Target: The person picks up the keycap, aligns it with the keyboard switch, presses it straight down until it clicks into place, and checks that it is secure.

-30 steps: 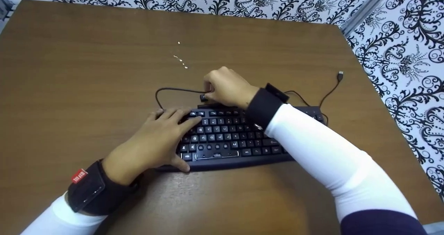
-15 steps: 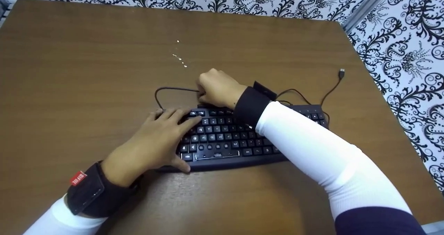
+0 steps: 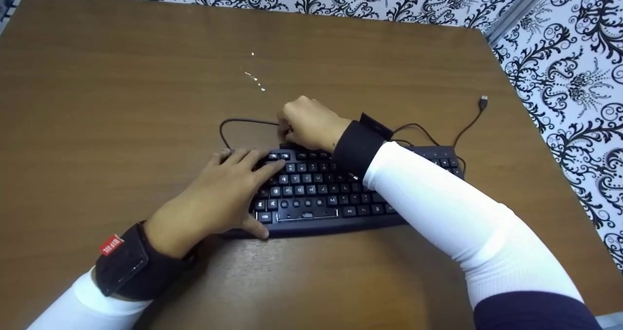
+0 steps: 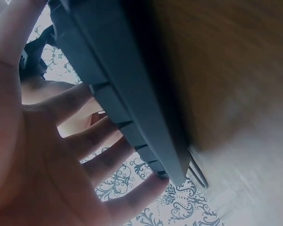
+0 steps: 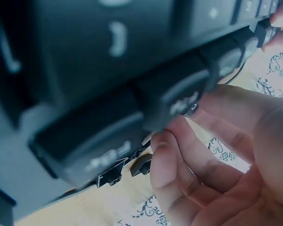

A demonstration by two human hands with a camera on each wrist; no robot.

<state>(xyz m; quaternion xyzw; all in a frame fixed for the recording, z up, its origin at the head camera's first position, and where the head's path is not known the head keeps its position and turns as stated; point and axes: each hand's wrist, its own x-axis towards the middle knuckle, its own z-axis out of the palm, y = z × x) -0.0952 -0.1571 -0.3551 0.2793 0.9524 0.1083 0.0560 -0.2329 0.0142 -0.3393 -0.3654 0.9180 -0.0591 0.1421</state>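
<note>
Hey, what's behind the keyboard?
Behind the keyboard: the right hand, dark cable, a USB plug, white specks and, in the right wrist view, small dark pieces. What the right hand and its wristband cover is hidden.

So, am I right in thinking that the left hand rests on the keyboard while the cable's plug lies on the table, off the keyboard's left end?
Not quite: the plug is off the keyboard's right end, past its far corner, as the head view shows. The rest holds: the left hand rests on the keyboard, and the plug lies on the table.
</note>
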